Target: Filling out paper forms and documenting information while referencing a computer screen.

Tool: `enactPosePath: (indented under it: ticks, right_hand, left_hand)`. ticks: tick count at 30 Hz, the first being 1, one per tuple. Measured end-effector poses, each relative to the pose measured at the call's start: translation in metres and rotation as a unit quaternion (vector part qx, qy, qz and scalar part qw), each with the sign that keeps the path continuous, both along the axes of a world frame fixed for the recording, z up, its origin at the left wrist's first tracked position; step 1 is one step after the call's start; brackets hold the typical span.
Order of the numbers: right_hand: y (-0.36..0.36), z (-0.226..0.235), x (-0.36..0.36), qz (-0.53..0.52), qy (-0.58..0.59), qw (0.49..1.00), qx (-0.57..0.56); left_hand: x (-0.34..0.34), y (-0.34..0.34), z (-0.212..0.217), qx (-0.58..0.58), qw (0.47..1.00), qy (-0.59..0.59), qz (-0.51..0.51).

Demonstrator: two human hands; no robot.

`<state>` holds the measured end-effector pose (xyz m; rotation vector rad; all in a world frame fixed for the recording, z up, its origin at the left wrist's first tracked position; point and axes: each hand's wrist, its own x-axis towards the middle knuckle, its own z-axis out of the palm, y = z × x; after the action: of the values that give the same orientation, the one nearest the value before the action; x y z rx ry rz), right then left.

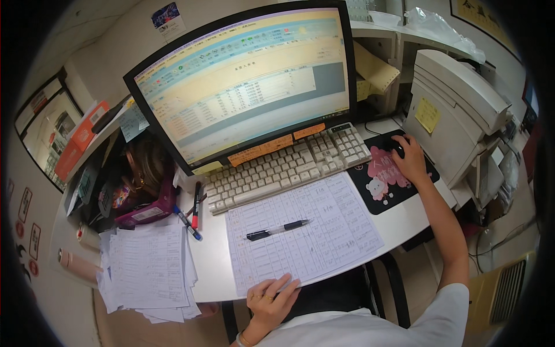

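Note:
My right hand (411,161) rests over a dark computer mouse (398,150), its fingers curved around it. Underneath lies a black mouse pad (378,203) with a pink cartoon print. At the desk's front edge my left hand (270,306), wearing rings, lies with fingers stretched out on the lower edge of a printed table sheet (341,243). A black and clear pen (278,229) lies across the middle of that sheet, apart from both hands. Behind the sheet sits a cream keyboard (283,173), below a large monitor (248,87) showing a table window.
A pile of papers (147,266) overhangs the desk's left front edge, beside a pink bottle (78,263). Markers (195,211) lie near a purple basket (151,211). At the right stands a bulky printer (445,104) with a yellow note. A black chair (335,292) is below the desk edge.

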<state>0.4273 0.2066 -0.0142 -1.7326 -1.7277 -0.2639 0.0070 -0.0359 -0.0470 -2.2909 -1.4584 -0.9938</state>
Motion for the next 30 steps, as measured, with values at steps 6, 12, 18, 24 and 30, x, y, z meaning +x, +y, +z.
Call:
enactPosePath:
  ticks: [6,12,18,24,30]
  right_hand:
    - [0.003,-0.005,0.005,-0.01,-0.014,1.0,0.001]
    - [0.003,-0.009,0.006,-0.005,-0.014,1.0,0.011]
    - [0.007,-0.009,0.009,0.008,-0.02,0.999,0.026]
    - [0.012,-0.011,0.018,0.026,-0.037,0.998,0.048]
    - [0.013,-0.012,0.013,0.008,-0.034,0.999,0.026]
  left_hand:
    - [0.001,0.0,0.0,0.013,1.0,-0.004,0.002]
    - [0.001,-0.001,-0.002,0.011,1.0,-0.002,0.0]
    - [0.0,0.003,-0.001,0.013,1.0,-0.005,-0.005]
    - [-0.001,0.004,-0.001,0.017,1.0,0.009,-0.011]
    - [-0.001,0.005,-0.003,0.018,1.0,0.004,-0.01]
